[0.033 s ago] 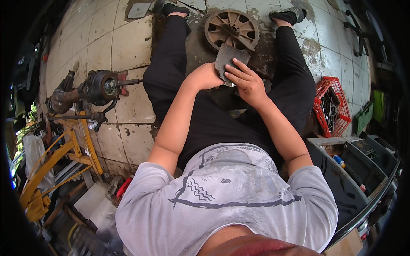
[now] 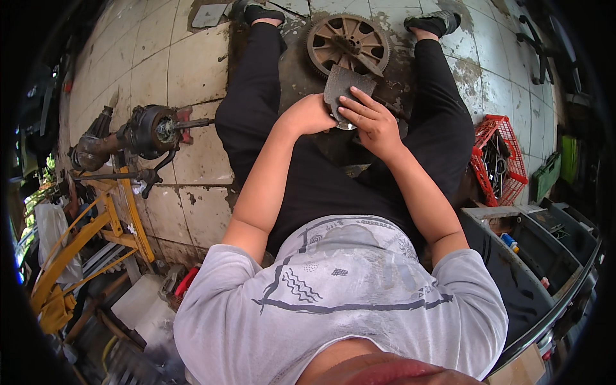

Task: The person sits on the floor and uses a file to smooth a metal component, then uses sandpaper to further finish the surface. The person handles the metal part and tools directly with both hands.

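Between my knees I hold a dark grey, rough-looking sheet (image 2: 342,88) that resembles sandpaper; its lower left edge is curved. My left hand (image 2: 309,115) grips it from the left, its fingertips hidden behind the sheet. Across its lower right face lie the fingers of my right hand (image 2: 371,123), slightly bent, with the thumb out of sight. A shiny metal part (image 2: 346,126) peeks out under the sheet between both hands; its full shape is covered. Just beyond, a rusty toothed flywheel (image 2: 333,46) rests on the floor, with a bar-like metal piece (image 2: 367,63) across it.
At left, a rusty axle housing (image 2: 151,131) rests by a yellow metal frame (image 2: 128,218). A red plastic basket (image 2: 478,163) with tools stands by my right knee. Behind it sits a grey compartment tray (image 2: 487,221). A flat light plate (image 2: 208,15) lies on the tiled floor (image 2: 151,70).
The fingers of my right hand have shifted very slightly on the sheet. Everything else looks the same.
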The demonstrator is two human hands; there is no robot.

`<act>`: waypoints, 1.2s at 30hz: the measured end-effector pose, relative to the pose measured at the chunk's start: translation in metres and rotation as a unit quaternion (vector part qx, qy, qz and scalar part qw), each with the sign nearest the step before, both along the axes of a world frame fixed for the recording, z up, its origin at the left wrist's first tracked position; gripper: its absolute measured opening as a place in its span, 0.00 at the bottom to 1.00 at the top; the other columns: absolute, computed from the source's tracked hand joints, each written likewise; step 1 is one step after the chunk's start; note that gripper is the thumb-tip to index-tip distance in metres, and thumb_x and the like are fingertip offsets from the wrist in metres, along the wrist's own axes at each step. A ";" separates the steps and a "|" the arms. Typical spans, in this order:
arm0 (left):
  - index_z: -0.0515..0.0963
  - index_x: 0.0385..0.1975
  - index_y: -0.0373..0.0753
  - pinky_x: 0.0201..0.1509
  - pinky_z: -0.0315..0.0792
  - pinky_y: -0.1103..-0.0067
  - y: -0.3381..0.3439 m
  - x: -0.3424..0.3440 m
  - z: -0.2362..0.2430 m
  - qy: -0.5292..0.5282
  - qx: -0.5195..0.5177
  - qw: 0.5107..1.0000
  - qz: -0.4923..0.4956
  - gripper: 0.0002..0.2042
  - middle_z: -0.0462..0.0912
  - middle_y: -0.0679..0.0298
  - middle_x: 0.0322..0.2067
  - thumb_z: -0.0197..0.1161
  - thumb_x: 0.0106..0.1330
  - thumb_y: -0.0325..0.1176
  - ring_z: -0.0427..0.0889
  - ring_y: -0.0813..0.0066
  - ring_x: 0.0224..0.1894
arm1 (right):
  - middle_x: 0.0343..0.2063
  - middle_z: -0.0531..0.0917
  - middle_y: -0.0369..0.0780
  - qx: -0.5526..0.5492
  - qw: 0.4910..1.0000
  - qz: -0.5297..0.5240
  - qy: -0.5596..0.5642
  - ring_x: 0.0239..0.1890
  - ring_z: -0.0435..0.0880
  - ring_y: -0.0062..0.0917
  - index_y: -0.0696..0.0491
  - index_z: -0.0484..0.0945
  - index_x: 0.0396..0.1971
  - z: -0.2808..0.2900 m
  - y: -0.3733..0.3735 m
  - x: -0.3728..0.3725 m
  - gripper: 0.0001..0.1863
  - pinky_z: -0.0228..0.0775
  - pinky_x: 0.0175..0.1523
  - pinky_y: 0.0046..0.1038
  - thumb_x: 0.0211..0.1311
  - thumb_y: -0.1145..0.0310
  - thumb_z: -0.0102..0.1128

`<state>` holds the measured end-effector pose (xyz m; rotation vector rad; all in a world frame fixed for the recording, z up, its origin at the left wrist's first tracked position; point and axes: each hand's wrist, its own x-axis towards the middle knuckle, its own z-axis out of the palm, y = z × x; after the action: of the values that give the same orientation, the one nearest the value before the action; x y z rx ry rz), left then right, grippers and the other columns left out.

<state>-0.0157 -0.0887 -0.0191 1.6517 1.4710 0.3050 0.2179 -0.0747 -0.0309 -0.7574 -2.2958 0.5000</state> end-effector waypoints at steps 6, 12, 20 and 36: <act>0.84 0.56 0.30 0.53 0.84 0.63 0.007 0.005 0.020 0.036 -0.064 0.997 -0.002 0.24 0.92 0.44 0.42 0.69 0.63 0.39 0.93 0.52 0.47 | 0.63 0.89 0.33 0.004 1.000 -0.026 -0.014 0.73 0.81 0.35 0.44 0.91 0.56 -0.003 0.004 0.003 0.29 0.80 0.66 0.39 0.54 0.84 0.66; 0.84 0.55 0.32 0.52 0.84 0.63 0.010 0.004 0.018 0.034 -0.075 0.997 0.004 0.23 0.92 0.46 0.43 0.69 0.64 0.39 0.93 0.51 0.46 | 0.62 0.89 0.34 -0.001 1.000 -0.024 0.003 0.72 0.82 0.37 0.46 0.92 0.55 -0.004 0.008 0.002 0.27 0.81 0.68 0.40 0.55 0.84 0.67; 0.84 0.55 0.33 0.55 0.83 0.63 0.006 0.000 0.000 0.017 -0.079 0.997 -0.012 0.23 0.92 0.47 0.45 0.70 0.62 0.39 0.91 0.50 0.49 | 0.62 0.90 0.35 -0.006 0.999 -0.032 0.007 0.72 0.82 0.39 0.46 0.92 0.54 -0.002 0.009 0.002 0.28 0.81 0.68 0.41 0.53 0.86 0.67; 0.86 0.50 0.33 0.52 0.84 0.63 0.007 0.005 0.017 0.023 -0.080 0.996 0.008 0.19 0.92 0.46 0.42 0.68 0.62 0.37 0.92 0.47 0.45 | 0.63 0.89 0.32 0.029 0.999 -0.033 -0.022 0.73 0.82 0.36 0.44 0.91 0.55 -0.006 0.010 0.004 0.27 0.82 0.63 0.38 0.55 0.82 0.68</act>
<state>-0.0108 -0.0819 -0.0023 1.5274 1.5041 0.1547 0.2214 -0.0651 -0.0372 -0.8198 -2.3066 0.3894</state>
